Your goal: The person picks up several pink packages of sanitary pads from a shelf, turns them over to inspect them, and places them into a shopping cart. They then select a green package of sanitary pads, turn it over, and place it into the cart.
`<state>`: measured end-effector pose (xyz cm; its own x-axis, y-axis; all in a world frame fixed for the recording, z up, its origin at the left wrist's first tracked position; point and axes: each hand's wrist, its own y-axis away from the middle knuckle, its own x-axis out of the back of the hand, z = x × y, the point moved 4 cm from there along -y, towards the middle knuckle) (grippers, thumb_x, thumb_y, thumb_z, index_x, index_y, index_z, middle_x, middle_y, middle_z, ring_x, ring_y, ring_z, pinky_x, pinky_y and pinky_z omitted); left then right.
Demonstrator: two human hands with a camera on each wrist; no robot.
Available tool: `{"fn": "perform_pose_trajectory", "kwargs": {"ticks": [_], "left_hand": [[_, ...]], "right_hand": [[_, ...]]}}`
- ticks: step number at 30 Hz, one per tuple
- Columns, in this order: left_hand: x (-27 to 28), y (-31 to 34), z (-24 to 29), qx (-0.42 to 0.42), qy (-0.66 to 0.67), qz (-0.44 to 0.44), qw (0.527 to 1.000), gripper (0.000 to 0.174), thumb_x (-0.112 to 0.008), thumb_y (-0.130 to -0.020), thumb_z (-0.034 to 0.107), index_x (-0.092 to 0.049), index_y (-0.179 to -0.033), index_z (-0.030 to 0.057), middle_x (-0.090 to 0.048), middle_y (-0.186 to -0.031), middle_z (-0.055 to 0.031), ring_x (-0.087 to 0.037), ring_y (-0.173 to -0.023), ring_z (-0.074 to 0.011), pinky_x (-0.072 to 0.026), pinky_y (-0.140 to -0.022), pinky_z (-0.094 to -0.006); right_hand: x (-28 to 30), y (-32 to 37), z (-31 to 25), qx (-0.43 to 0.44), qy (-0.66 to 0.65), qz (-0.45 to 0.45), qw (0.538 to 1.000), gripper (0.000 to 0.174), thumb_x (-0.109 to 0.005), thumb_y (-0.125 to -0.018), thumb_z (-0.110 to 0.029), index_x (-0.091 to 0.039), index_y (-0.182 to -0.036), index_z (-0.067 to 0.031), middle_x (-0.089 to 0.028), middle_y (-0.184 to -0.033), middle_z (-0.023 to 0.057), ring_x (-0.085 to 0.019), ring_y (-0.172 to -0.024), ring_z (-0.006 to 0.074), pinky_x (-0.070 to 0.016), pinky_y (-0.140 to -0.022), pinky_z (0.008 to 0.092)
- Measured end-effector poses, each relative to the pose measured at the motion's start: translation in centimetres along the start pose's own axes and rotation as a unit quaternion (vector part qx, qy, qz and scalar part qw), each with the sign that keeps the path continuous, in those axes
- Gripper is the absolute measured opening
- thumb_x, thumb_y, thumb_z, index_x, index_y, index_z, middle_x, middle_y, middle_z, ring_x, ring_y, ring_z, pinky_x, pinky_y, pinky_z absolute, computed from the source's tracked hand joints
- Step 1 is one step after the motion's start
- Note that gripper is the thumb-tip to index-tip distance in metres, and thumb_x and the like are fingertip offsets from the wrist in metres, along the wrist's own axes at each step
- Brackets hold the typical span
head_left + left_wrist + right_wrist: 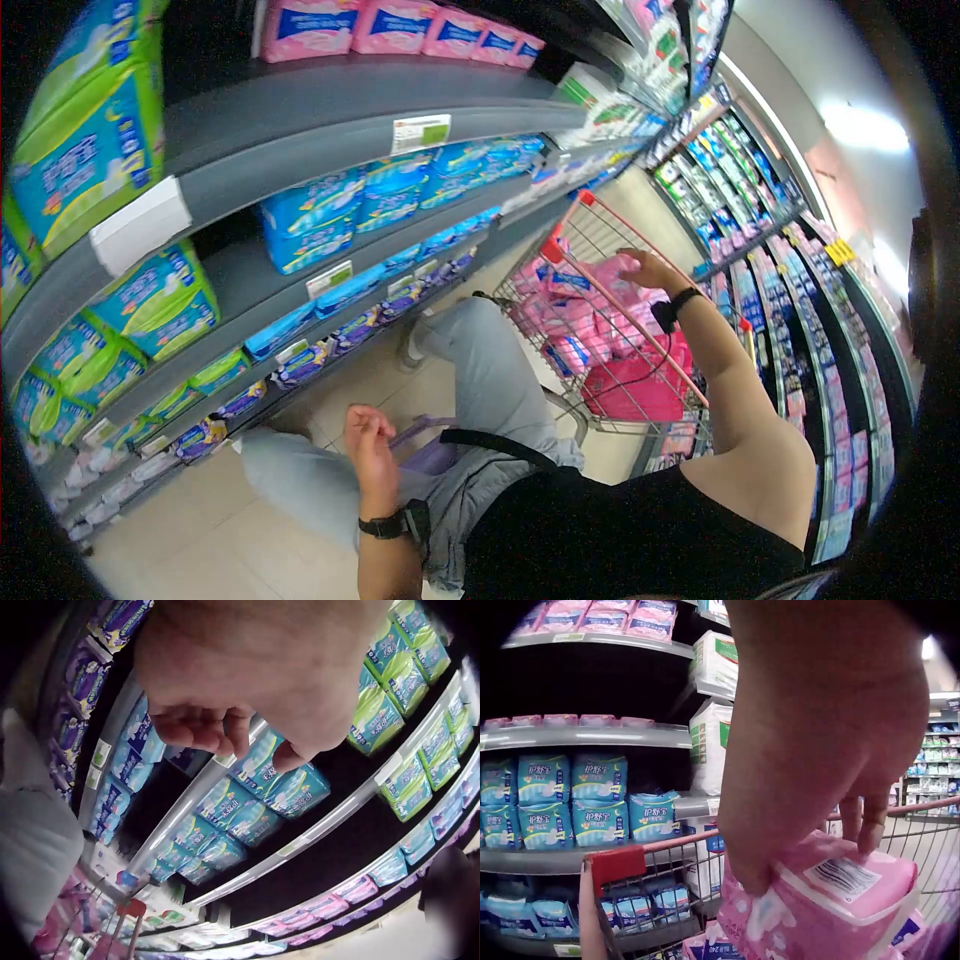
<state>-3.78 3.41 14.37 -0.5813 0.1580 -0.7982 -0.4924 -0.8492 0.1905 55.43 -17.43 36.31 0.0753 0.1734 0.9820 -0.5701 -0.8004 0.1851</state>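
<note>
the right hand (pixel 648 270) has free air above, while piled pink packs (pixel 600 320) crowd the cart (pixel 552 246) beneath it.

The blue packs (pixel 600 781) on the shelf (pixel 555 862) read "护舒宝"; the pink pack (pixel 832 909) bears a barcode (pixel 844 879); a purple-printed pack (pixel 714 947) below apparently reads "240".

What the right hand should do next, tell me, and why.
Probably lift the pink pack clear of the cart: the right hand grips it, more packs lie in the cart around it, and the left hand holds nothing, so it could help steady the pack.
</note>
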Motion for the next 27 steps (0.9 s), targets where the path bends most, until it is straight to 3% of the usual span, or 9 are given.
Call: {"fn": "perform_pose_trajectory", "kwargs": {"ticks": [7, 10, 11, 14, 15, 19, 22, 25, 27], "left_hand": [[0.0, -0.2, 1.1, -0.021, -0.002, 0.006, 1.000, 0.011, -0.057, -0.093, 0.014, -0.050, -0.093, 0.0057, -0.049, -0.079, -0.0029, -0.048, -0.072, -0.0124, -0.0396, -0.068, -0.0271], [0.2, -0.6, 0.5, -0.008, -0.020, -0.011, 1.000, 0.015, -0.059, -0.092, 0.018, -0.050, -0.093, 0.0060, -0.049, -0.080, -0.0030, -0.048, -0.072, -0.0128, -0.0398, -0.068, -0.0274], [0.2, -0.7, 0.3, -0.011, -0.020, -0.018, 1.000, 0.017, -0.060, -0.092, 0.020, -0.050, -0.094, 0.0065, -0.048, -0.081, -0.0029, -0.048, -0.072, -0.0128, -0.0390, -0.067, -0.0276], [0.1, -0.8, 0.0, -0.020, -0.002, -0.036, 0.999, 0.023, -0.062, -0.090, 0.027, -0.051, -0.095, 0.0073, -0.046, -0.082, -0.0028, -0.047, -0.073, -0.0133, -0.0377, -0.065, -0.0285], [-0.1, -0.7, 0.2, -0.023, 0.014, -0.039, 0.999, 0.025, -0.063, -0.088, 0.028, -0.050, -0.095, 0.0072, -0.046, -0.083, -0.0030, -0.047, -0.073, -0.0137, -0.0380, -0.065, -0.0289], [0.2, -0.6, 0.1, -0.019, 0.037, -0.032, 0.999, 0.032, -0.064, -0.084, 0.032, -0.049, -0.096, 0.0069, -0.046, -0.084, -0.0037, -0.048, -0.074, -0.0151, -0.0385, -0.067, -0.0303], [-0.6, -0.5, 0.8, -0.028, 0.046, -0.047, 0.997, 0.030, -0.064, -0.085, 0.031, -0.048, -0.096, 0.0074, -0.045, -0.085, -0.0038, -0.047, -0.075, -0.0151, -0.0384, -0.068, -0.0313], [-0.7, -0.6, 0.6, -0.027, 0.050, -0.042, 0.997, 0.040, -0.068, -0.085, 0.036, -0.048, -0.096, 0.0028, -0.047, -0.081, -0.0064, -0.047, -0.074, -0.0158, -0.0398, -0.069, -0.0294], [-0.4, -0.6, 0.2, -0.019, 0.044, -0.057, 0.997, 0.035, -0.066, -0.085, 0.034, -0.049, -0.096, 0.0057, -0.047, -0.084, -0.0047, -0.047, -0.074, -0.0154, -0.0385, -0.068, -0.0305]], "right_hand": [[0.5, -1.4, -3.6, -0.044, -0.066, -0.006, 0.997, 0.063, -0.074, -0.084, -0.032, -0.053, -0.141, -0.0141, -0.059, -0.133, 0.0211, -0.054, -0.127, 0.0346, -0.0432, -0.107, 0.0441], [0.8, -2.8, -2.5, -0.012, 0.007, 0.070, 0.997, 0.065, -0.074, -0.084, -0.029, -0.050, -0.144, -0.0173, -0.056, -0.136, 0.0240, -0.052, -0.128, 0.0379, -0.0429, -0.107, 0.0456], [0.9, -2.6, -2.0, -0.034, 0.021, 0.100, 0.994, 0.069, -0.071, -0.082, -0.016, -0.044, -0.146, -0.0187, -0.052, -0.135, 0.0265, -0.052, -0.125, 0.0426, -0.0439, -0.106, 0.0473], [2.7, -2.5, -2.5, -0.115, 0.056, 0.204, 0.971, 0.075, -0.065, -0.078, -0.003, -0.039, -0.146, -0.0203, -0.050, -0.132, 0.0278, -0.052, -0.121, 0.0453, -0.0451, -0.103, 0.0485], [3.1, -2.4, -2.8, -0.081, 0.069, 0.251, 0.962, 0.067, -0.061, -0.075, 0.003, -0.042, -0.137, -0.0129, -0.050, -0.125, 0.0259, -0.053, -0.116, 0.0448, -0.0459, -0.099, 0.0492], [4.7, -2.5, -3.0, -0.014, 0.052, 0.301, 0.952, 0.051, -0.068, -0.079, -0.008, -0.042, -0.124, -0.0036, -0.048, -0.115, 0.0252, -0.048, -0.113, 0.0453, -0.0422, -0.097, 0.0497], [6.4, -2.7, -3.1, -0.002, 0.111, 0.351, 0.930, 0.050, -0.070, -0.080, -0.011, -0.043, -0.121, -0.0038, -0.048, -0.109, 0.0230, -0.047, -0.107, 0.0430, -0.0407, -0.093, 0.0500], [9.3, -3.7, -3.6, -0.025, 0.187, 0.362, 0.913, 0.031, -0.069, -0.081, -0.022, -0.054, -0.101, -0.0041, -0.048, -0.102, 0.0205, -0.046, -0.103, 0.0394, -0.0405, -0.090, 0.0490], [11.8, -4.4, -5.0, -0.047, 0.233, 0.354, 0.904, 0.027, -0.068, -0.081, -0.029, -0.059, -0.085, -0.0035, -0.051, -0.097, 0.0192, -0.048, -0.100, 0.0384, -0.0420, -0.087, 0.0487]]}}
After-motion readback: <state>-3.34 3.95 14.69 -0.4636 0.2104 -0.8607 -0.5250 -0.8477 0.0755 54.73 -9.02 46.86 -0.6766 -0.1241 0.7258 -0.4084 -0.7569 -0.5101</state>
